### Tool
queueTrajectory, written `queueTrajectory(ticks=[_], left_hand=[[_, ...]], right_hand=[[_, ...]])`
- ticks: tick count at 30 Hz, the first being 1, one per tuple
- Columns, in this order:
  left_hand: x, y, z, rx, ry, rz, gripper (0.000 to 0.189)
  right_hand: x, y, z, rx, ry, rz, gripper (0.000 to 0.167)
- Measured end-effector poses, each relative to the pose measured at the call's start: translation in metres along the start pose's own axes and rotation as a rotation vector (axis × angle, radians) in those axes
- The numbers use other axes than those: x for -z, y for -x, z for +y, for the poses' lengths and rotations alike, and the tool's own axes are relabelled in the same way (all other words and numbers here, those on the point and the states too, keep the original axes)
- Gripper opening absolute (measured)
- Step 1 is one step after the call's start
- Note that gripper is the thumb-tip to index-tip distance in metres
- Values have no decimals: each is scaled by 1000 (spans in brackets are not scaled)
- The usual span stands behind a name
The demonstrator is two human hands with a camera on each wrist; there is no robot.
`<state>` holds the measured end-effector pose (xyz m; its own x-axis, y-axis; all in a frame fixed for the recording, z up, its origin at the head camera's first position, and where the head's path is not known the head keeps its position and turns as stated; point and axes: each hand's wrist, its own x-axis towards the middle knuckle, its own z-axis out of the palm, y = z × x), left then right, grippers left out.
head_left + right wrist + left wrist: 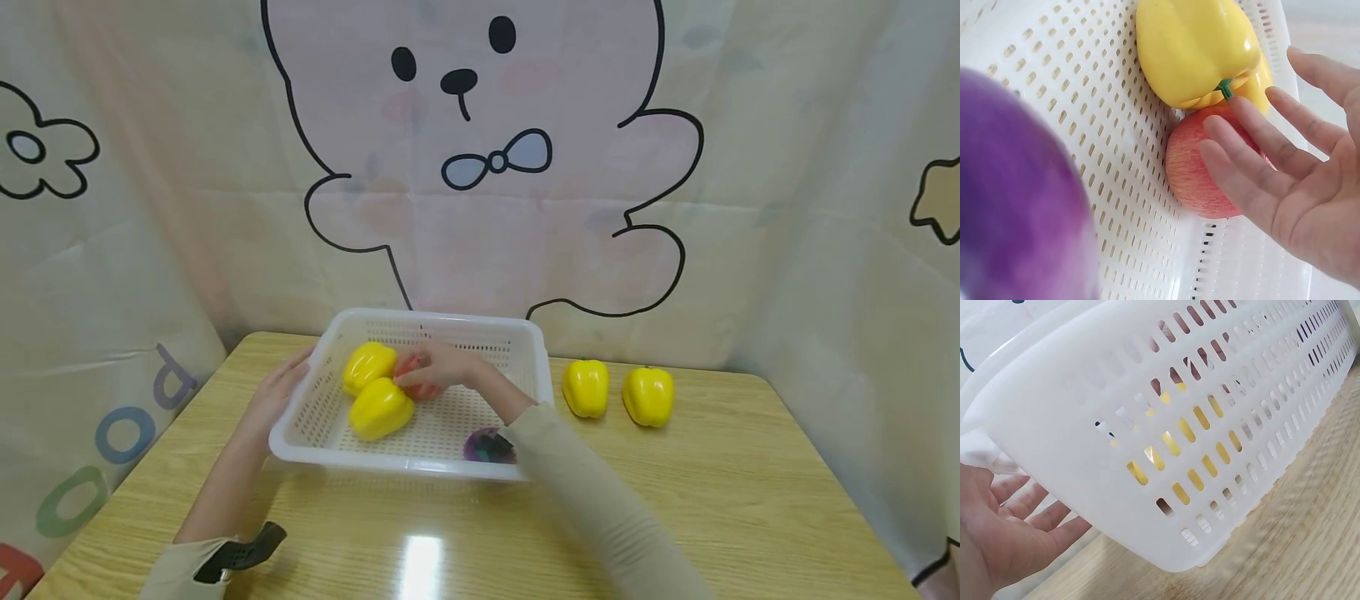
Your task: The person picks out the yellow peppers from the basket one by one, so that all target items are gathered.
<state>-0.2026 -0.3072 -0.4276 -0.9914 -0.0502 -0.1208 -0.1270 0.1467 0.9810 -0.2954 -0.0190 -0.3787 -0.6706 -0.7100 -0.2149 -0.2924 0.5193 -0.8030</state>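
A white plastic basket (450,467) with slotted walls stands on the table. My left hand (281,396) is at its left end, fingers extended against the outside below the rim; the left wrist view shows this hand (1016,531) too. Inside the basket, my right hand (446,367) is over a red apple (1200,165), its fingers loosely spread and gripping nothing. Beside the apple lie a yellow bell pepper (381,409) and a second yellow bell pepper (370,367). A purple eggplant (480,444) lies in the basket's near right corner, partly hidden by the right sleeve.
Right of the basket, two more yellow bell peppers, one nearer (586,388) and one farther right (648,397), stand on the wooden table (720,500). A printed cloth (480,233) hangs behind the table and along both sides.
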Motion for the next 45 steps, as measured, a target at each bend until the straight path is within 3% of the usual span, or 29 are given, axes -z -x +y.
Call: queueTrajectory(ticks=[5, 15, 20, 30, 45], left_hand=[[0, 1, 1, 9, -17, 5, 67], [-1, 1, 5, 54, 41, 21, 65], [-1, 0, 3, 15, 60, -1, 65], [-4, -1, 4, 58, 64, 13, 64], [-6, -2, 6, 79, 73, 36, 63]], right_hand=[[-1, 2, -1, -30, 15, -5, 35], [-2, 3, 1, -34, 71, -44, 47], [-2, 2, 4, -50, 53, -87, 54], [-5, 4, 6, -97, -26, -205, 65], [-10, 2, 9, -84, -56, -240, 67]])
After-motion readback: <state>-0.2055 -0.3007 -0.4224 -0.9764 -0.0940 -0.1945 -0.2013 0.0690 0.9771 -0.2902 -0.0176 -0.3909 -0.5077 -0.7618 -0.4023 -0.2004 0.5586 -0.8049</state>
